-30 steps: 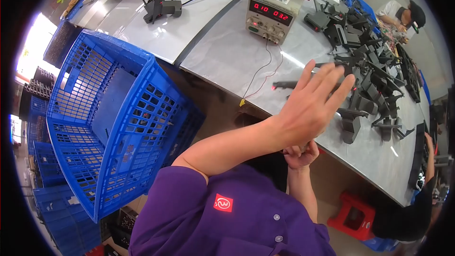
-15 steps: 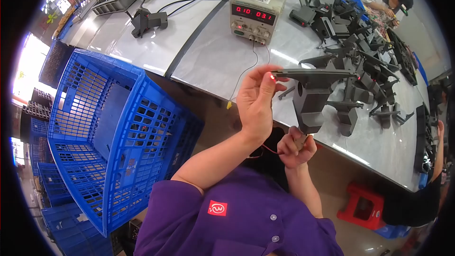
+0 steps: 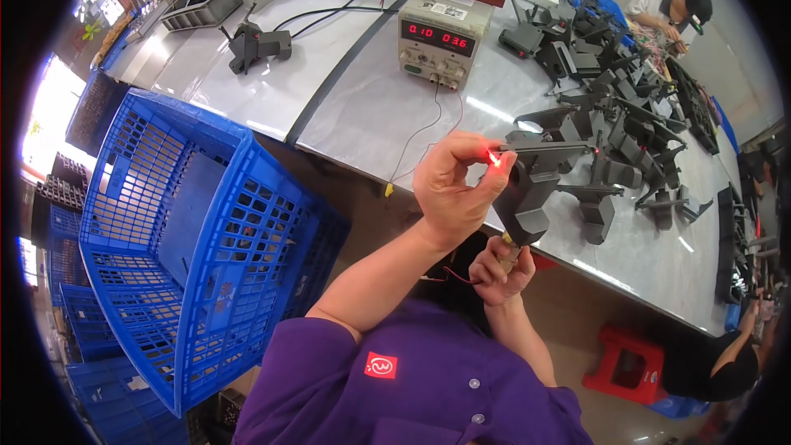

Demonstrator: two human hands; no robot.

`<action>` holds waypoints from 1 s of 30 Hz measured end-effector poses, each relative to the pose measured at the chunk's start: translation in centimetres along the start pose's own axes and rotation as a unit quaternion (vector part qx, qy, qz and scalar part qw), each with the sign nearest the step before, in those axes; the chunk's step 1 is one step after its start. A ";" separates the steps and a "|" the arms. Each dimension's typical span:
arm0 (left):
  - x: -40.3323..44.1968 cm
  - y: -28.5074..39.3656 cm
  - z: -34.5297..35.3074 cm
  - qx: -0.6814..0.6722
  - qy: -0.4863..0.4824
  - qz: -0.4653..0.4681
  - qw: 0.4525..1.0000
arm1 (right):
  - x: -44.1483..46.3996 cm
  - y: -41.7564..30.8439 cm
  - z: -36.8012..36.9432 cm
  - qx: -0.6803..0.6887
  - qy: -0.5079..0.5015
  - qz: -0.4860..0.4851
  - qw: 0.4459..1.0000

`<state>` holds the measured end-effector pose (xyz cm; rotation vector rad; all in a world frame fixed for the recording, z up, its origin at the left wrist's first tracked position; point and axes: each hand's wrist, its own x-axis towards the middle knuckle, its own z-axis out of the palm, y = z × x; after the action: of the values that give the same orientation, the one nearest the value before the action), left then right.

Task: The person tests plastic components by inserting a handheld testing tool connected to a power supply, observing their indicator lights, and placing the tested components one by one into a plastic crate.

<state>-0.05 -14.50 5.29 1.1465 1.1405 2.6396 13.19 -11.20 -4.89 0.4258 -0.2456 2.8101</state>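
Note:
My left hand (image 3: 456, 189) pinches the left end of a dark grey plastic part (image 3: 527, 189), where a red light glows at the fingertips. Below the part, my right hand (image 3: 501, 274) is closed around a small tan connector (image 3: 510, 254) that touches the part's lower end. A thin red wire (image 3: 461, 276) runs from the right hand toward my lap. Beyond the part lies a heap of similar dark parts (image 3: 634, 128) on the table. The power supply (image 3: 437, 39) shows red digits, and thin leads hang from its front.
A large blue crate (image 3: 194, 239) stands at the left, beside the grey table (image 3: 362, 107). Another dark part (image 3: 255, 45) lies at the back left. A red stool (image 3: 626, 367) is under the right edge. Two other people are at the right.
My left hand was spread over the table, then came to the part's end. The part, seen raised half a second ago, is now tilted differently and its end light glows brighter.

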 end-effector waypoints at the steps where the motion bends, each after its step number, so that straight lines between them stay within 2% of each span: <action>1: 0.1 -0.1 0.0 0.001 -0.002 0.032 0.999 | 0.0 0.0 -0.1 0.005 -0.005 0.007 1.000; 2: 0.2 -0.1 -0.1 0.002 -0.005 0.063 0.998 | -0.1 0.1 -0.1 0.005 -0.005 0.004 1.000; 3: 0.2 0.0 -0.1 0.001 -0.008 0.061 0.998 | -0.2 0.1 -0.1 0.004 0.039 -0.023 0.999; 5: 0.2 0.7 -0.1 -0.011 0.021 -0.080 0.997 | -0.5 -0.2 0.0 -0.042 0.090 -0.064 0.993; 6: 0.4 1.0 0.0 -0.091 0.057 -0.162 0.981 | 0.0 -0.5 0.6 -0.088 0.098 -0.078 0.988; 7: 0.7 0.6 0.0 -0.072 0.035 -0.158 0.984 | 0.4 -0.9 1.9 -0.170 0.135 -0.110 0.970; 8: 0.1 0.8 0.2 -0.091 0.061 -0.243 0.964 | 1.1 -1.3 3.2 -0.236 0.143 -0.137 0.951; 9: -0.6 1.1 0.3 -0.107 0.085 -0.327 0.935 | 1.6 -2.0 4.0 -0.354 0.158 -0.148 0.910; 10: -1.0 1.2 0.2 -0.137 0.047 -0.363 0.920 | 2.4 -2.0 4.7 -0.537 0.180 -0.191 0.802; 11: -1.0 1.2 0.2 -0.170 0.035 -0.380 0.908 | 3.1 -1.4 5.8 -0.694 0.195 -0.221 0.657; 12: -1.0 1.1 0.1 -0.203 0.024 -0.396 0.895 | 3.5 -0.8 7.6 -0.741 0.220 -0.207 0.600; 14: -0.9 0.0 -0.8 -0.226 0.063 -0.455 0.859 | 4.2 0.0 8.6 -0.808 0.180 -0.203 0.523; 15: -0.8 -0.3 -1.3 -0.255 0.073 -0.486 0.833 | 4.6 0.0 8.4 -0.868 0.139 -0.227 0.420; 16: -1.0 -0.4 -1.6 -0.243 0.094 -0.513 0.818 | 4.5 0.1 8.7 -0.866 0.142 -0.228 0.422; 18: -1.0 -0.6 -2.3 -0.217 0.070 -0.529 0.817 | 4.4 0.0 10.0 -0.897 0.116 -0.107 0.413; 20: -0.5 0.0 -2.6 -0.135 0.050 -0.542 0.828 | 4.3 -0.2 11.2 -0.888 0.121 -0.099 0.432; 22: 0.2 0.6 -4.0 -0.050 -0.060 -0.491 0.868 | 3.7 -1.1 12.3 -0.855 0.085 0.018 0.512; 23: 0.5 1.5 -3.8 -0.040 -0.001 -0.488 0.872 | 3.6 -1.5 13.1 -0.801 0.080 0.116 0.582; 24: 0.8 1.8 -4.2 -0.021 0.034 -0.455 0.890 | 3.1 -1.4 12.8 -0.779 0.043 0.119 0.615; 26: 2.3 2.8 -6.8 0.051 0.090 -0.376 0.921 | 3.1 -2.4 13.5 -0.747 -0.007 0.179 0.640; 27: 3.8 3.9 -8.4 0.122 0.137 -0.300 0.936 | 2.4 -2.7 12.9 -0.750 -0.014 0.095 0.655; 28: 5.2 5.5 -10.3 0.280 0.143 -0.201 0.928 | 1.8 -3.2 12.7 -0.757 0.035 -0.003 0.653; 29: 6.7 6.5 -14.2 0.403 0.152 -0.090 0.898 | 0.8 -4.2 12.4 -0.750 0.113 -0.052 0.650; 30: 8.3 7.9 -18.3 0.541 0.179 -0.025 0.821 | 0.1 -5.3 11.9 -0.782 0.169 -0.169 0.576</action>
<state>-16.07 -28.89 7.17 0.5714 2.8709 2.0926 17.82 -8.67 7.00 -0.4554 -1.9475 1.2657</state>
